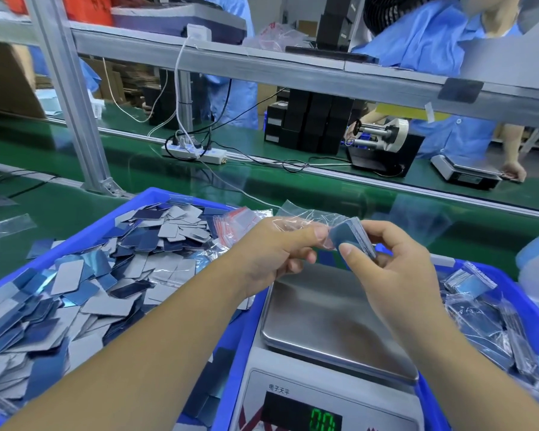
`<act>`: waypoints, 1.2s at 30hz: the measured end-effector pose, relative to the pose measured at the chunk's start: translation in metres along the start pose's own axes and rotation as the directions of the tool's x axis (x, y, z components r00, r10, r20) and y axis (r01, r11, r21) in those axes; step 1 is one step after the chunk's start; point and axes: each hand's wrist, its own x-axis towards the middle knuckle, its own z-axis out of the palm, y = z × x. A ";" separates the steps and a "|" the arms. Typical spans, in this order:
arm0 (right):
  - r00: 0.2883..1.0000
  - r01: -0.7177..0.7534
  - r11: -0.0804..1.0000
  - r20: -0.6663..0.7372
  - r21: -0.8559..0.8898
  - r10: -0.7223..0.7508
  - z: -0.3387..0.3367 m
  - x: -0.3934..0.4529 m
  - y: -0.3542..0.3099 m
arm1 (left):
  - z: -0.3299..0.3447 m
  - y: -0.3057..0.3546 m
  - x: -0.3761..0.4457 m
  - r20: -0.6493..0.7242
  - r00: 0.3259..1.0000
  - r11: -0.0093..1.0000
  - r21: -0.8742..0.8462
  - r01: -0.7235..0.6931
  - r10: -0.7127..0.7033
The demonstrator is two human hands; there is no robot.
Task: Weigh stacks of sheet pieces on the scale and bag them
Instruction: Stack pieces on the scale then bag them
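My right hand (389, 262) grips a small stack of blue-grey sheet pieces (349, 234) above the scale. My left hand (274, 247) pinches the mouth of a clear plastic bag (311, 216), and the stack's end sits at that opening. Below both hands lies the scale's bare steel pan (333, 318); its green display (322, 419) reads zeros. A blue bin (128, 209) on the left holds a heap of loose blue and grey sheet pieces (100, 269).
Spare red-striped zip bags (240, 220) lie at the left bin's far corner. A blue bin (492, 275) on the right holds filled bags. Beyond runs a green conveyor (293, 185) with a power strip (195, 152). Another person's hand (514, 171) rests by a second scale (464, 172).
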 end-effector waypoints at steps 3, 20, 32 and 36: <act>1.000 -0.009 0.999 -0.002 -0.040 0.009 0.000 0.001 0.001 | 0.002 0.000 0.000 -0.006 1.000 1.000 0.003 0.008 -0.008; 0.971 -0.221 0.941 0.146 0.257 0.189 0.002 0.002 -0.002 | 0.004 0.002 -0.003 0.045 0.999 1.000 -0.007 0.005 -0.005; 0.955 -0.250 0.950 0.207 0.186 0.211 -0.004 0.002 -0.006 | 0.006 0.004 -0.004 0.057 0.998 0.999 0.030 0.014 -0.015; 0.960 -0.238 0.950 0.200 0.204 0.197 -0.005 0.003 -0.004 | 0.006 0.003 -0.004 0.072 0.997 0.993 0.115 -0.011 0.003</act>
